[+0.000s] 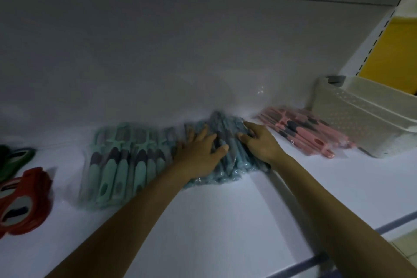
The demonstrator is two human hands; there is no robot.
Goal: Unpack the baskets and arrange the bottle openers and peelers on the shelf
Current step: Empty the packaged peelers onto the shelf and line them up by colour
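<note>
Blue peelers: the wrapped pile is lying mid-way along the shelf, by the back wall, and we are seeing both hands on it.
Left hand: is pressing down flat, fingers spread apart.
Right hand: is resting on the pile's right side, fingers bending; we are not managing to tell whether it is gripping.
Neighbours: mint peelers are lying just left and pink peelers right, beside white baskets; red bottle openers and green bottle openers are sitting far left.

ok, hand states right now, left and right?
Left hand: open, pressing flat on the blue peelers.
Right hand: fingers curled on the same pile; grip cannot be told.
</note>
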